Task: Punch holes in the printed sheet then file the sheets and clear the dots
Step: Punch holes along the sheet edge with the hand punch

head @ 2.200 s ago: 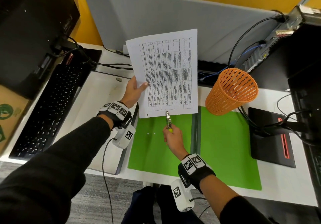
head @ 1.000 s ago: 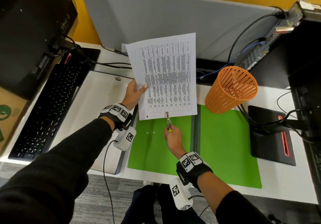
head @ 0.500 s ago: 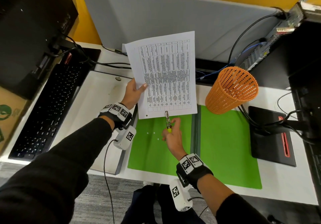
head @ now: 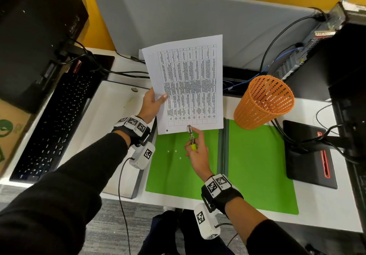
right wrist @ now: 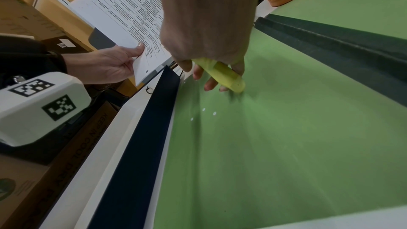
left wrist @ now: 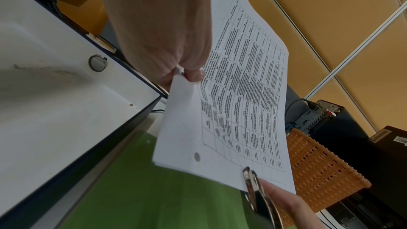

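My left hand (head: 151, 104) pinches the left edge of the printed sheets (head: 190, 84), holding them up over the desk; they also appear in the left wrist view (left wrist: 237, 97). One punched hole (left wrist: 197, 156) shows near the lower left corner. My right hand (head: 198, 151) holds a hand punch (head: 191, 136) with yellow handles (right wrist: 226, 74), its metal head (left wrist: 250, 178) at the sheets' bottom edge. The index finger is stretched along the punch. An open green folder (head: 257, 165) lies under both hands. Three white paper dots (head: 175, 153) lie on its left half (right wrist: 204, 113).
An orange mesh basket (head: 263, 102) lies tilted at the folder's top right. A white binder (head: 111, 128) and a black keyboard (head: 49, 128) sit to the left. A monitor base (head: 309, 155) with cables stands on the right. A grey partition (head: 188, 13) backs the desk.
My right hand's fingers have loosened on the punch handles and the index finger now stretches forward. A third dot lies on the folder. The sheets stay held in about the same place.
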Demonstrator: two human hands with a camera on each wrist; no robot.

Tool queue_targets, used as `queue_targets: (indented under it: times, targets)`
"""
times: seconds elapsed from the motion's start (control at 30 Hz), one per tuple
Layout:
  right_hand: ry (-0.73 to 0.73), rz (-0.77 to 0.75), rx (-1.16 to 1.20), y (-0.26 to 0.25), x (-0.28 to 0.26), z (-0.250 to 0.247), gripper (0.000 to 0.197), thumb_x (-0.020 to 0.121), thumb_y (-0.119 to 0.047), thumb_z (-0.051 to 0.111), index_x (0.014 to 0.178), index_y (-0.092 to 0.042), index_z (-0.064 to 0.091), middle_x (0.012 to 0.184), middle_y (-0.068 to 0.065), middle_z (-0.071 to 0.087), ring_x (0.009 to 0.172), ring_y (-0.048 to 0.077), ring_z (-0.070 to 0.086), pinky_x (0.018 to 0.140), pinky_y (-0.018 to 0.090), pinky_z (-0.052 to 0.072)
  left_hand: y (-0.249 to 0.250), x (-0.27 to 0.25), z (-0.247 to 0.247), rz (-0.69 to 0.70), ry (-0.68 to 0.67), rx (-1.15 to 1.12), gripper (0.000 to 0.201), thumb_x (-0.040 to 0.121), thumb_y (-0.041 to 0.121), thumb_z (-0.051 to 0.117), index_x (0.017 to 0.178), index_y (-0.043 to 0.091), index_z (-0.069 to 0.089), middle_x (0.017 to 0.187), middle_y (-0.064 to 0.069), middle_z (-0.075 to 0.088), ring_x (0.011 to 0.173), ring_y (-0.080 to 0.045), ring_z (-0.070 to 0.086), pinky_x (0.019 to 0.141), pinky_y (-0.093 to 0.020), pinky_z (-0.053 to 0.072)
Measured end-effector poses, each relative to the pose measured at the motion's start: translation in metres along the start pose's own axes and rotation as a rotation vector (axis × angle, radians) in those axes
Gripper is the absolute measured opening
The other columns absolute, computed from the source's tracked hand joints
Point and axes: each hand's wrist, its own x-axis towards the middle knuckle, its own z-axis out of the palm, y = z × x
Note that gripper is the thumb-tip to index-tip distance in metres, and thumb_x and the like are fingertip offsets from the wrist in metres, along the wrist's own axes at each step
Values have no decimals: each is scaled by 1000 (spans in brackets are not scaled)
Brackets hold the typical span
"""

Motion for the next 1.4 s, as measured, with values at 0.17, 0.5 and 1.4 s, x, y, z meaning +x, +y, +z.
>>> queue_targets:
  times: [0.17, 0.5, 1.4]
  targets:
    - [-1, -2, -6, 0, 2, -1, 70, 84, 8, 50, 113, -55, 40, 78, 11, 53, 64, 21, 50, 57, 41, 53, -3, 2, -2, 18, -7, -2, 41, 92, -1, 52, 132, -7, 43, 134, -21, 54, 120, -32, 55, 100, -43, 48]
    - [-47, 3, -78, -6, 16, -8, 63, 85, 8, 49, 123, -42, 39, 75, 6, 47, 62, 25, 50, 58, 45, 55, -1, 8, -3, 37, 7, -31, 42, 92, 0, 53, 132, -8, 44, 133, -22, 54, 119, -33, 57, 93, -34, 53]
    - [-50, 32, -60, -2, 17, -9, 52, 88, 0, 49, 121, -38, 36, 91, 36, 52, 59, 28, 52, 43, 18, 46, 9, 9, 4, 53, 11, 31, 41, 92, 2, 55, 131, -4, 46, 131, -21, 56, 121, -33, 55, 101, -56, 44]
